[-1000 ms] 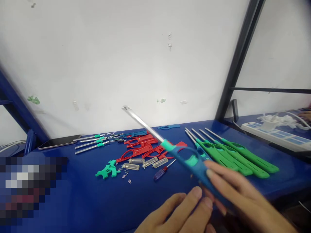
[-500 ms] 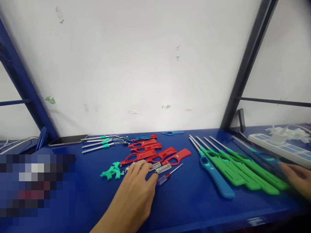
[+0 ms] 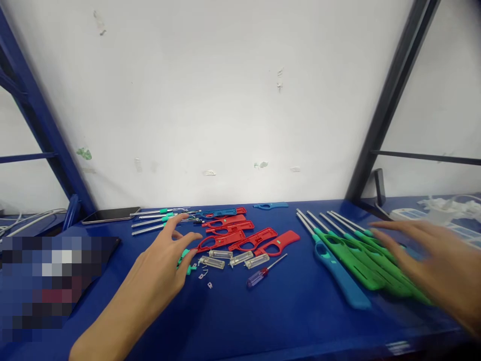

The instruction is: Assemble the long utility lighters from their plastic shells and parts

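My left hand (image 3: pixel 167 253) hovers with fingers apart above the teal plastic pieces (image 3: pixel 185 259), partly covering them. My right hand (image 3: pixel 424 260), blurred, is spread over the long green lighters (image 3: pixel 353 263) at the right; nothing shows in its fingers. A blue lighter (image 3: pixel 341 276) lies beside the green ones. Red casing halves (image 3: pixel 276 243) lie in the middle, with several clear fuel tanks (image 3: pixel 212 262) in front of them. A screwdriver (image 3: pixel 257 277) lies near the tanks. Metal rods (image 3: pixel 148 229) with teal ends and wires lie behind my left hand.
At the back left is a phone (image 3: pixel 110 215). A blue casing part (image 3: pixel 270 205) rests by the wall. Power strips (image 3: pixel 408 214) with white cables stand at the right, beyond the dark frame post (image 3: pixel 379 110). Tiny metal bits (image 3: pixel 209 285) lie near the front.
My left hand has moved left off the clear tanks and opened over the teal pieces. My right hand has come inward over the green lighters, and a blue lighter now lies partly under it.
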A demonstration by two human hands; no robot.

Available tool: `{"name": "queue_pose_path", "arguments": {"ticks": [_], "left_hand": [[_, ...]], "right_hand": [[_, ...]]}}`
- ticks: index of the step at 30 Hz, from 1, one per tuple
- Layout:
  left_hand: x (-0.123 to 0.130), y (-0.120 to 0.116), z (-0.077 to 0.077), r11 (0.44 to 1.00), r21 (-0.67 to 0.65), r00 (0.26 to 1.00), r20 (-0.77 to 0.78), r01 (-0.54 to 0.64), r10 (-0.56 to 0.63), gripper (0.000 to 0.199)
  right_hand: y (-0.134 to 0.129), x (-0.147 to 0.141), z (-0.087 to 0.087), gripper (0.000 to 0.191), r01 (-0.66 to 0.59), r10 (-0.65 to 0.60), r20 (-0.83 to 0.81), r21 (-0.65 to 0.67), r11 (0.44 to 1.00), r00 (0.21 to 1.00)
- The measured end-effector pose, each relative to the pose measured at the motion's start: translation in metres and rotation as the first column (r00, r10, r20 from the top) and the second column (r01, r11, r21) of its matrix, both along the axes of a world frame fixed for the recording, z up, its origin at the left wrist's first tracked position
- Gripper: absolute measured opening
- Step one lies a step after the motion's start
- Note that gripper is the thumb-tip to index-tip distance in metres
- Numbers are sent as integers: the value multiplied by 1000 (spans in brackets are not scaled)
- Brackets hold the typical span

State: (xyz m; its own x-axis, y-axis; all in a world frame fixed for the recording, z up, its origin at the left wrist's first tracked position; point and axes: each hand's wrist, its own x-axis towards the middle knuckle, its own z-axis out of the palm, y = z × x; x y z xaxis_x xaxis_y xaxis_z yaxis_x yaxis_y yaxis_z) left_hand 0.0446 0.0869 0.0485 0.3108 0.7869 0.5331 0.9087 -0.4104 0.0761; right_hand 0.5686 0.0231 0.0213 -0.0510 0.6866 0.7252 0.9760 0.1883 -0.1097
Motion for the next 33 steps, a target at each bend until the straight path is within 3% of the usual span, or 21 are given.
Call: {"name": "queue_pose_path", "arguments": {"ticks": [3, 6, 12, 15, 23, 28, 33], "left_hand": [[-2, 1, 1, 999, -35, 1000, 23, 4, -3, 39], [-1, 0, 3, 994, -86, 996, 54, -64, 69, 39], [-8, 1, 10, 986, -99, 989, 47, -137, 142, 42], [-15, 1, 15, 984, -149, 994, 17, -100, 104, 42], [-23, 1, 16, 965, -258, 997, -61, -54, 39, 37], [-27, 9, 10, 954, -266, 987, -123, -135, 106, 36], [-40, 13, 10, 941, -255, 967, -175, -224, 182, 36]], "right_hand": [[26, -83, 30, 33, -205, 228, 113, -186, 961, 967], [57, -140, 46, 32, -339, 443, 175, -426, 839, 879], [116, -165, 44, 52, -363, 587, 201, -619, 697, 784], [128, -169, 44, 44, -358, 617, 205, -659, 661, 760], [134, -176, 45, 25, -319, 616, 248, -680, 660, 747], [134, -172, 46, 18, -306, 564, 258, -629, 714, 785], [123, -165, 62, 5, -297, 475, 222, -543, 785, 851]]}}
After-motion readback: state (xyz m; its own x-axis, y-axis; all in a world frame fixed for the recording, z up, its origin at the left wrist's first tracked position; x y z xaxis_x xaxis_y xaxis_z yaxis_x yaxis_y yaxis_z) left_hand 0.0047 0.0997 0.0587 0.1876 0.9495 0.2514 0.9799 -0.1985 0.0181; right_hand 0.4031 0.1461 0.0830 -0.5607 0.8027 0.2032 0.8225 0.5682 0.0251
